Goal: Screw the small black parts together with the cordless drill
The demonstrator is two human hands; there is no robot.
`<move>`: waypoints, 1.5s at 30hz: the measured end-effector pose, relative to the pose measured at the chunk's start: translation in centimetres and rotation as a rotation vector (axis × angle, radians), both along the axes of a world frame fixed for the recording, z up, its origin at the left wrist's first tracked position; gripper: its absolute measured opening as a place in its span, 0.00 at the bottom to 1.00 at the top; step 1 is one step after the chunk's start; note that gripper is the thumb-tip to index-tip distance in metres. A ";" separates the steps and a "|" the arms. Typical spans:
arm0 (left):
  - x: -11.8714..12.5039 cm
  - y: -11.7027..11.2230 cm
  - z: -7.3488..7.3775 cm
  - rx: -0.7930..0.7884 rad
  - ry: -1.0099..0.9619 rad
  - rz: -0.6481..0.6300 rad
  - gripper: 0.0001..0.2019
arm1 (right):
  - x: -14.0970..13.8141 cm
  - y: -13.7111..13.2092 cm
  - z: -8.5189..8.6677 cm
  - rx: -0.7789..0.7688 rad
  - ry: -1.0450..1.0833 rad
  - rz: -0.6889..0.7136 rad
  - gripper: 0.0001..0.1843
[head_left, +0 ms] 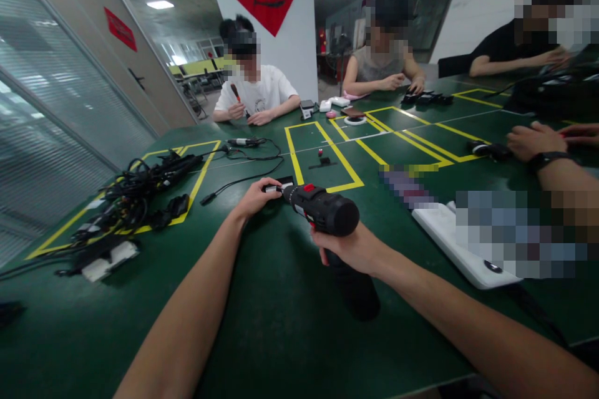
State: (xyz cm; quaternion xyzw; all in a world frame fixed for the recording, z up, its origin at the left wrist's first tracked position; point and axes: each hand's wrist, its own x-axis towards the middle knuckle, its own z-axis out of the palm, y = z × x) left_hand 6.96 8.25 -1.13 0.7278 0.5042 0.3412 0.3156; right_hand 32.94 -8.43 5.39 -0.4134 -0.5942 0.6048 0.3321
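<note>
My right hand [349, 249] is wrapped round the grip of a black cordless drill [325, 212] with a red switch on top, held over the green table [281, 312]. The drill's nose points left at a small black and white part [276, 187] lying on the table. My left hand [256, 197] has its fingers curled on that part, holding it at the drill's tip.
A tangle of black cables and chargers [135, 193] lies at the left inside yellow tape lines. A white flat device [461, 243] sits at the right beside another person's arm [538, 146]. Three other people sit round the far side of the table.
</note>
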 end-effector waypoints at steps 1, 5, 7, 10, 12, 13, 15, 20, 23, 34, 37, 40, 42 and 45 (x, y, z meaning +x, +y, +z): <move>0.0 0.0 0.0 -0.003 -0.001 -0.001 0.17 | 0.0 0.0 -0.1 0.000 0.003 0.002 0.09; 0.0 0.0 0.0 -0.002 -0.010 -0.012 0.17 | 0.1 0.0 -0.2 0.007 0.009 0.016 0.09; 0.1 -0.1 0.1 0.004 -0.012 -0.018 0.17 | 0.2 0.0 -0.2 0.006 0.005 0.015 0.09; 0.1 -0.2 0.2 0.009 0.002 -0.014 0.17 | 0.2 -0.1 -0.1 -0.006 -0.005 0.012 0.09; 0.1 -0.2 0.3 0.007 0.016 -0.011 0.17 | 0.1 -0.1 0.0 -0.008 -0.006 0.007 0.08; 0.1 -0.2 0.3 0.005 0.021 -0.009 0.17 | 0.1 -0.1 0.0 -0.008 -0.007 0.003 0.09; 0.1 -0.2 0.2 0.000 0.019 -0.009 0.17 | 0.1 -0.1 0.0 -0.009 -0.014 -0.003 0.09; 0.2 -0.3 0.3 -0.026 0.014 -0.008 0.17 | 0.1 -0.2 -0.1 -0.017 -0.042 -0.008 0.08; 0.3 -0.4 0.5 -0.027 0.027 0.001 0.18 | 0.1 -0.2 0.0 -0.022 -0.050 -0.015 0.07; 0.4 -0.5 0.4 -0.013 -0.023 -0.018 0.15 | 0.1 -0.1 -0.7 -0.006 -0.019 -0.013 0.09; 0.3 -0.4 0.4 -0.029 -0.018 -0.015 0.16 | 0.1 -0.2 -0.5 -0.008 -0.027 -0.020 0.10; 0.1 -0.2 0.2 -0.038 -0.008 -0.021 0.17 | 0.0 -0.3 0.0 -0.014 -0.037 -0.020 0.08; 0.1 -0.2 0.1 -0.038 -0.005 -0.023 0.18 | 0.0 -0.4 0.2 -0.017 -0.028 -0.026 0.08; 0.0 -0.1 0.0 -0.051 -0.009 -0.017 0.19 | 0.0 -0.3 0.1 -0.018 -0.008 -0.020 0.09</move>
